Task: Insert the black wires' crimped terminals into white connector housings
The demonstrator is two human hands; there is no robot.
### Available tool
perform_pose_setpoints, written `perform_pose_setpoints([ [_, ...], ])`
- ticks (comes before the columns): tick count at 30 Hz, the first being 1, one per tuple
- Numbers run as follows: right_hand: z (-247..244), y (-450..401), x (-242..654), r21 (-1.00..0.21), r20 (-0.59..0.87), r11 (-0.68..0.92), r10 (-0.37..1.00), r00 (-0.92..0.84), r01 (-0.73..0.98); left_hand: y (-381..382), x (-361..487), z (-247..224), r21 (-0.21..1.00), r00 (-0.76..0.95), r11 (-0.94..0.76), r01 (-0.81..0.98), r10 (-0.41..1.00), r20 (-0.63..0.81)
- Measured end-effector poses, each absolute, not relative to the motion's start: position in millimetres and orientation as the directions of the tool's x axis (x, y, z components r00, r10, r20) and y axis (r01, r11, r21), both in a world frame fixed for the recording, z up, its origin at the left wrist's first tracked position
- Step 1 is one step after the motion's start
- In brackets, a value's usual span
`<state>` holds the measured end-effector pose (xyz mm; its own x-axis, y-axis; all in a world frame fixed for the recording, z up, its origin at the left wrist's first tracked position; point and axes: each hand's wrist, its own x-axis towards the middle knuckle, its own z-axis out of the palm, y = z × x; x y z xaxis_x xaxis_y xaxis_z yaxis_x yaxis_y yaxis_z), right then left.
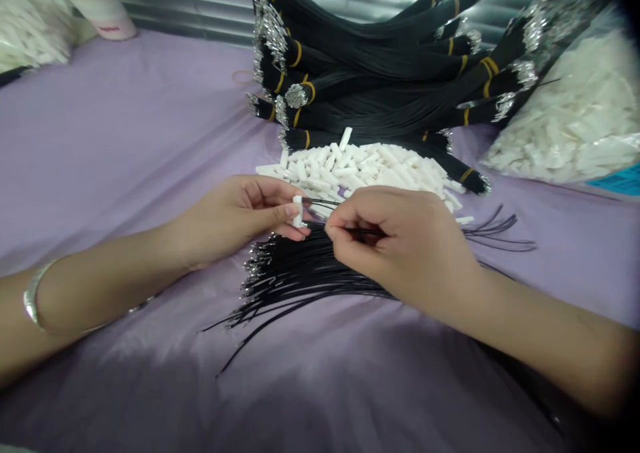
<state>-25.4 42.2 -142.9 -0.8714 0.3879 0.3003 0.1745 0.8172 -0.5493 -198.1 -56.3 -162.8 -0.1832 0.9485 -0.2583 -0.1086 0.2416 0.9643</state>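
Note:
Between thumb and fingers, my left hand [260,209] pinches a small white connector housing [298,211]. Thin black wires [320,203] run from the housing's right side to my right hand [400,239], whose thumb and fingertips close on them. The free ends of several wires [505,233] stick out to the right beyond that hand. Beneath both hands lies a loose spread of black wires [300,273] with silvery metal terminals on the left ends. Just behind the hands is a heap of white connector housings [370,166].
Yellow-banded bundles of black wires [360,59] are stacked at the back. A clear bag of white housings [575,119] stands at the right, another bag [30,26] at the back left beside a cup [105,6]. A purple cloth [150,119] covers the table; blinds [190,6] hang behind.

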Motion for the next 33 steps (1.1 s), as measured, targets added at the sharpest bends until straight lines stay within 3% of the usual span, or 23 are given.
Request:
perform_pose_setpoints([
  [4,-147.8,45.0,-26.4,-0.638,0.142,0.726,0.437,-0.888,0.255,-57.2,-198.7,-163.5,0.961,-0.168,0.26,-0.097,0.947,-0.273],
  [7,-151.3,48.9,-27.0,-0.676,0.106,0.689,0.443,-0.89,0.262,-57.6,-199.2,-164.3,0.964,-0.15,0.252,-0.087,0.953,-0.263],
  [33,-155.7,45.6,-28.2,-0.581,0.196,0.79,0.37,-0.908,0.196,-56.7,-198.1,-166.0,0.965,-0.17,0.252,-0.072,0.95,-0.26],
])
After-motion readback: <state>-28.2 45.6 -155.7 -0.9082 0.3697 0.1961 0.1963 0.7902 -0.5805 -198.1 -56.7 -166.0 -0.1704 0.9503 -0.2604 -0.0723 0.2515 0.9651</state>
